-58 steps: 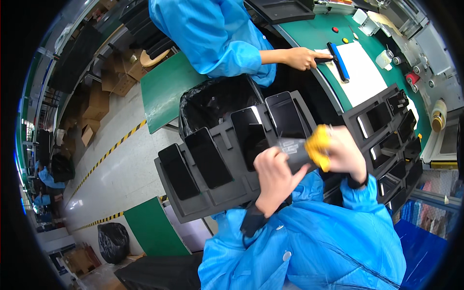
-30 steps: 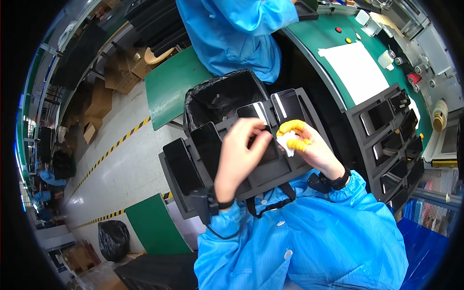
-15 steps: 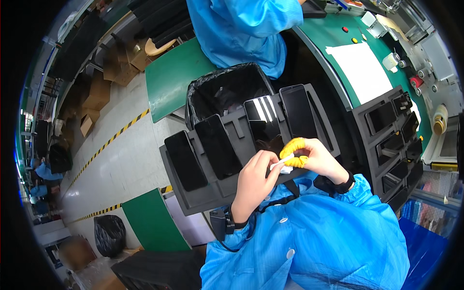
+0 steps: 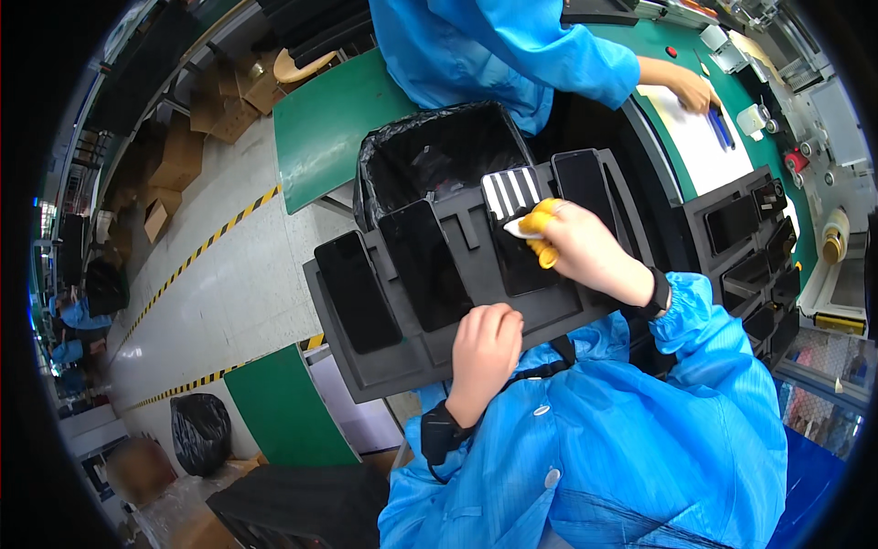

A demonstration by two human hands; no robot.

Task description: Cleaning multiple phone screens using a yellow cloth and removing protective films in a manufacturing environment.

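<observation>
Black tray [image 4: 457,352] w/ four dark phones in slots, held at its near edge by left hand [image 4: 483,352], grip clenched on the rim. Right hand [image 4: 585,252], yellow finger cots, pinches white cloth [image 4: 519,230] on third phone [image 4: 521,229]. Bin [image 4: 430,151] behind the tray.

Factory floor; phone trays [image 4: 476,274], hazard-striped floor [image 4: 197,261]

Single head-worn fisheye view, facing steeply down, close over the black moulded plastic tray [image 4: 439,357] at lap height; green-topped workbench [image 4: 668,101] upper right, grey floor left. Rim bends edges.
</observation>
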